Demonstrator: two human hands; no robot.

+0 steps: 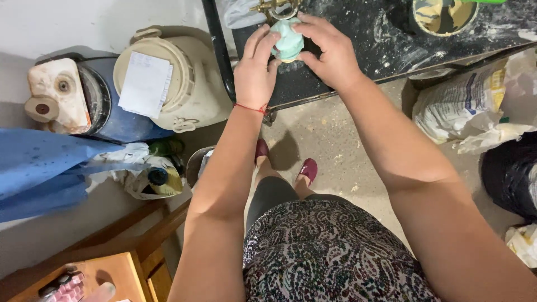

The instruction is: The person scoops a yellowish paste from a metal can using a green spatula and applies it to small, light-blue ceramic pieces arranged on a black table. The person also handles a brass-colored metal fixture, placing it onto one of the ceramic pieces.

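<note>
A small pale green object (288,40) with a cream underside rests at the front of a black worktop (358,33). My left hand (254,70), with a red thread at the wrist, holds its left side. My right hand (330,50) curls over its right side and top. Both sets of fingers touch it, so much of its shape is hidden. A brass fitting (275,8) sits just behind it.
A round pot (444,15) with dark and cream contents stands at the back right of the worktop. On the floor: a cream lidded drum (173,78), a blue drum (106,106), blue cloth (39,168), filled sacks (470,106), and a wooden stool (106,274).
</note>
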